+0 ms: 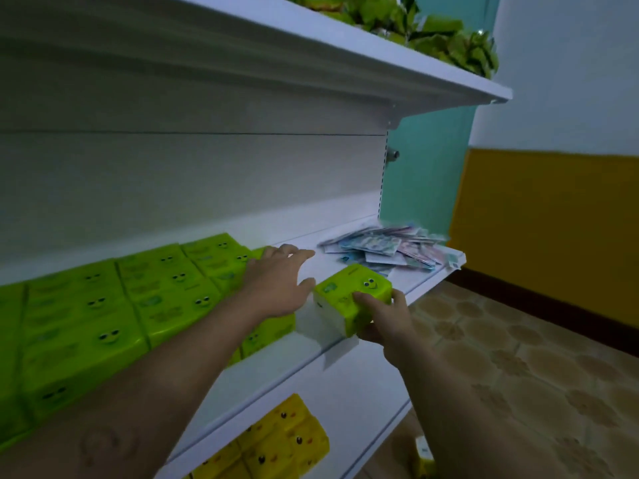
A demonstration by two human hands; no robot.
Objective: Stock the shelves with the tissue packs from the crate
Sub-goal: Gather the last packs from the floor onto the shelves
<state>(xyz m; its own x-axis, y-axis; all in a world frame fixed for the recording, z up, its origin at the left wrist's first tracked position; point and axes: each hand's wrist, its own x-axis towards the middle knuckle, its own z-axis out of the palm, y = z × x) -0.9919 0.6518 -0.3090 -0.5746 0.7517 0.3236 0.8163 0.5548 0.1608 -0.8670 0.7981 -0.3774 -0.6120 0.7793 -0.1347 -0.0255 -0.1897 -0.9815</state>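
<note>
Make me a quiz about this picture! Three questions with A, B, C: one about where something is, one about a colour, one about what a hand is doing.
1. Where are the yellow plastic-wrapped tissue packs with faces?
A) in the left hand
B) on the white shelf under the rows of green tissue packs
C) in the right hand

2. What colour is the square tissue pack that the right hand holds?
A) blue
B) yellow
C) green

3. How is the left hand?
A) clenched in a fist
B) open, fingers straight
C) curled round a pack

Answers:
1 B, they lie one shelf below the green rows.
2 C, its wrapper is bright green with a face.
3 B, its fingers stretch out and grip nothing.
</note>
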